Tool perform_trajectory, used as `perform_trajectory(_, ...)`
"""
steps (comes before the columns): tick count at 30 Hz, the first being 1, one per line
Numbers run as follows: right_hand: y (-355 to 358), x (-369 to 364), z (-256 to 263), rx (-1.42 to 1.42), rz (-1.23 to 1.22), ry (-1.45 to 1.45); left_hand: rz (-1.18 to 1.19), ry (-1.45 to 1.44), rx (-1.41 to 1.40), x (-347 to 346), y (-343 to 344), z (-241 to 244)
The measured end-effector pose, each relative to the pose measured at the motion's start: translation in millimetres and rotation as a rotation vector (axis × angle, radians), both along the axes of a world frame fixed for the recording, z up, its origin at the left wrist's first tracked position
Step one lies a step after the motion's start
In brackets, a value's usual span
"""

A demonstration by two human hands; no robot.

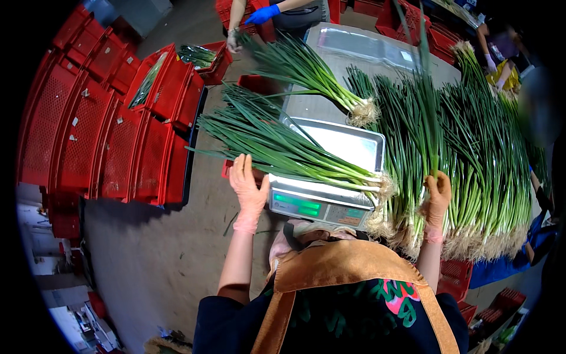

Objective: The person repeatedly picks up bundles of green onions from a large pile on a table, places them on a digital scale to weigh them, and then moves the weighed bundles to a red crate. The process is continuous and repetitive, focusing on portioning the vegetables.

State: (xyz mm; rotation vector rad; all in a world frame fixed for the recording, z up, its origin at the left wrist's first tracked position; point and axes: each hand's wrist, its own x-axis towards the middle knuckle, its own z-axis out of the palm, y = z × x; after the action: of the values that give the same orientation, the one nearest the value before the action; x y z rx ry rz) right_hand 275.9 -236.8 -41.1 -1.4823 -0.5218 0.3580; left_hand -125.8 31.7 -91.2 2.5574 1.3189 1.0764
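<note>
A bunch of green onions [309,161] lies across the steel pan [353,144] of a digital scale [325,212], roots to the right, leaves hanging past its left edge. The scale's display glows green. My left hand [250,186], in a thin glove, is spread at the leaves beside the scale's left side and grips nothing. Between the fingers of my gloved right hand [437,192] are a few green onion stalks [431,141], leaves pointing away from me. That hand is over a long row of green onions [482,177] with pale roots toward me.
Another green onion bunch [327,82] lies beyond the scale on the table [327,104]. Stacked red plastic crates [101,132] stand left, some holding wrapped onions. A co-worker's blue-gloved hand [263,14] is across the table; other people work at right.
</note>
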Motion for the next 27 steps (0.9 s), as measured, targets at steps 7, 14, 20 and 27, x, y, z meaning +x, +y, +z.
perform_trajectory(7, 70, -80, -1, -0.364, 0.454, -0.786, -0.444, 0.210, 0.142, 96, -49, 41)
perform_trajectory(14, 69, -80, -6, -0.282, 0.558, -0.811, -0.700, 0.447, 0.020, 152, -49, 35)
perform_trajectory(20, 44, -54, -26, -0.487, 0.299, 0.300, -0.738, 0.288, 0.083, 156, -53, 32)
perform_trajectory(27, 35, -79, 15, -0.289, 0.503, 0.179, -0.796, 0.190, 0.157, 175, -58, 44)
